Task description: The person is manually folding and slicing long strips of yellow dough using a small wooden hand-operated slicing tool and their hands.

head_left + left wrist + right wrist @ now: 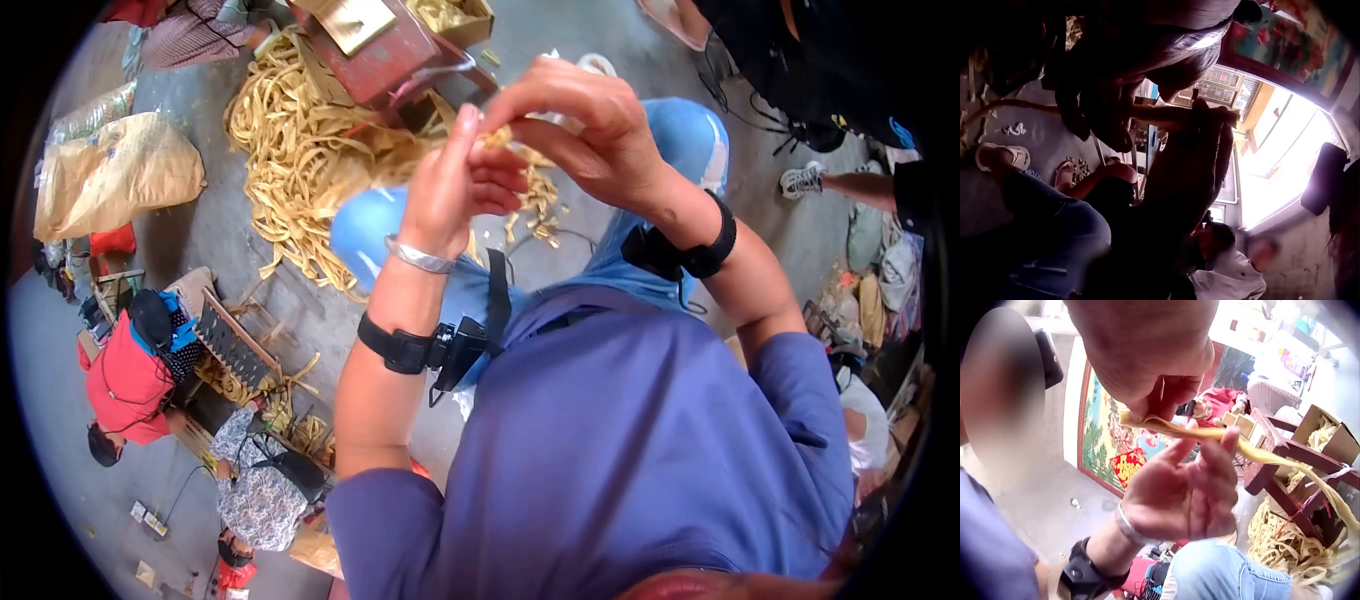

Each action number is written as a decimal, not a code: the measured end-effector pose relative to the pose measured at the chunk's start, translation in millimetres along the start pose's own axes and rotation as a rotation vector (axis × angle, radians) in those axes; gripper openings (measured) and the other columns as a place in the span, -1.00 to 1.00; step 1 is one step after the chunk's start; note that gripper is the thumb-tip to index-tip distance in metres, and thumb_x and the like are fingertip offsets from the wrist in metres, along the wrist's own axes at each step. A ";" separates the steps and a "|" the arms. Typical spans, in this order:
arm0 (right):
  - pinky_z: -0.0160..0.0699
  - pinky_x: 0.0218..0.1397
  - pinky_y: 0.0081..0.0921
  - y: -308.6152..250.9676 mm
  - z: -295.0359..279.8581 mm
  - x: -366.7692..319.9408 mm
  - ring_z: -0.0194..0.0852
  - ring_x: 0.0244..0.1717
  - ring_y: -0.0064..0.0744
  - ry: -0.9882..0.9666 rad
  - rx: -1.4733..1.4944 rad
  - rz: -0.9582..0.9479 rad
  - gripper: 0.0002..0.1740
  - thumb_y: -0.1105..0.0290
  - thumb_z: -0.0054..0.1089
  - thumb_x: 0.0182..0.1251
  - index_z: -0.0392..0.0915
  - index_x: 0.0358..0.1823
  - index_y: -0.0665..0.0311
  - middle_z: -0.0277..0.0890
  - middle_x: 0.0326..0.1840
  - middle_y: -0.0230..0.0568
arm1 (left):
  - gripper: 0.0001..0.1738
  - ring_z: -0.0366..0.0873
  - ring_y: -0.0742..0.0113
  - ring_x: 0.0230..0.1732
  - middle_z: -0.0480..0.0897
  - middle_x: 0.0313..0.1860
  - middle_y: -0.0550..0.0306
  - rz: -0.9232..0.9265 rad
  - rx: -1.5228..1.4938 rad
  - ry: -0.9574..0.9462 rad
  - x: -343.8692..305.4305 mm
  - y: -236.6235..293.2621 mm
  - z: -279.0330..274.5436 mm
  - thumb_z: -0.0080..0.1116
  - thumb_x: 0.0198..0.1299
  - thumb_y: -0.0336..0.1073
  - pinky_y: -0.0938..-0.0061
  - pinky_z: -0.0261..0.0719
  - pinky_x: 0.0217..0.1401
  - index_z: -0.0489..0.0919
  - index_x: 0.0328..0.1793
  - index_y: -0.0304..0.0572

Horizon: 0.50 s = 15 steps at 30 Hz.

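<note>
A long, flat yellow strip (1260,456) runs between my two hands, held up in front of my knees. My right hand (590,125) pinches its end from above; in the right wrist view the strip looks doubled over there. From below, my left hand (450,190) pinches the strip between thumb and index finger, its other fingers loosely bent. The rest of the strip trails off past a reddish-brown wooden stand (1266,450). In the left wrist view the hands are dark, with the strip (1154,114) crossing between them.
A big heap of similar yellow strips (290,150) covers the floor ahead. Beside it stand a red-brown stool (375,60) and a cardboard box (1341,434). A tan sack (120,175) lies at left. Other people (130,375) sit nearby.
</note>
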State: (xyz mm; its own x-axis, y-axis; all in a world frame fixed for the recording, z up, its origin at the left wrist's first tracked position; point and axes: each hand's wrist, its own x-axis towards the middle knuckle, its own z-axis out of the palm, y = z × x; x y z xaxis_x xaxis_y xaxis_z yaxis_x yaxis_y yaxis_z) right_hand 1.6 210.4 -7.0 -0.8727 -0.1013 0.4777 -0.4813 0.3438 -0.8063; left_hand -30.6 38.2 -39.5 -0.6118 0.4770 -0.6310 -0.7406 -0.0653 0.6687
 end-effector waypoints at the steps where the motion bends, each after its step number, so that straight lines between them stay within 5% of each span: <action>1: 0.51 -0.25 -0.41 -3.6 0.3 -6.0 0.55 -0.32 -0.22 -0.021 0.033 -0.010 -0.78 0.53 0.35 -0.01 0.60 -0.28 0.23 0.57 -0.34 -0.25 | -0.55 0.56 0.41 -0.54 0.65 -0.44 0.07 -0.049 -0.141 -0.066 -9.8 1.2 13.6 0.11 0.30 0.03 0.56 0.54 -0.50 0.60 -0.27 -0.29; 3: 0.47 -0.25 -0.40 -14.0 4.8 -17.1 0.49 -0.33 -0.24 -0.091 0.040 -0.039 -0.80 0.53 0.34 -0.01 0.61 -0.30 0.15 0.55 -0.37 -0.32 | -0.75 0.55 0.52 -0.42 0.65 -0.35 0.17 0.170 -0.170 -0.145 1.0 0.3 18.9 0.15 0.29 -0.22 0.68 0.49 -0.42 0.62 -0.22 -0.30; 5: 0.43 -0.26 -0.42 -24.8 -2.8 -21.8 0.49 -0.33 -0.27 -0.077 -0.037 -0.181 -0.82 0.56 0.35 0.01 0.59 -0.31 0.28 0.56 -0.39 -0.24 | -0.85 0.51 0.57 -0.48 0.65 -0.39 0.18 0.194 -0.106 -0.091 -11.1 17.9 31.2 0.16 0.27 -0.34 0.75 0.42 -0.46 0.62 -0.21 -0.30; 12: 0.41 -0.17 -0.40 -57.2 -43.2 -41.0 0.53 -0.25 -0.29 0.005 0.013 -0.024 -0.83 0.59 0.23 0.10 0.56 -0.25 0.24 0.58 -0.30 -0.24 | -0.84 0.57 0.57 -0.42 0.64 -0.42 0.25 0.540 0.403 -0.007 -38.9 28.6 55.7 0.23 0.18 -0.42 0.69 0.49 -0.39 0.64 -0.18 -0.39; 13: 0.43 -0.12 -0.40 -52.5 -39.0 -42.2 0.54 -0.24 -0.30 0.107 0.078 0.004 -0.84 0.58 0.18 0.16 0.54 -0.22 0.26 0.58 -0.28 -0.24 | -0.92 0.60 0.43 -0.48 0.64 -0.48 0.20 0.561 0.575 0.003 -45.8 27.9 61.1 0.23 0.09 -0.45 0.55 0.50 -0.43 0.66 -0.28 -0.29; 15: 0.46 -0.05 -0.43 -39.9 -28.2 -42.1 0.55 -0.19 -0.34 0.225 0.209 0.088 -0.87 0.54 0.10 0.27 0.49 -0.16 0.30 0.58 -0.23 -0.25 | -0.96 0.58 0.19 -0.51 0.59 -0.55 0.08 0.981 1.108 -0.039 -49.3 28.5 64.7 0.21 -0.03 -0.47 0.37 0.48 -0.45 0.63 -0.41 -0.23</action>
State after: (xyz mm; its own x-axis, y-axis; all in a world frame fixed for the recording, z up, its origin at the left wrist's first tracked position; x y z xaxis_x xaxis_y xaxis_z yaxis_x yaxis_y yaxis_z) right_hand 59.9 227.3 14.9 -0.8828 0.1375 0.4491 -0.4314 0.1409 -0.8911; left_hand -3.5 69.5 36.0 -0.7099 0.6626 0.2387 0.5502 0.3102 0.7753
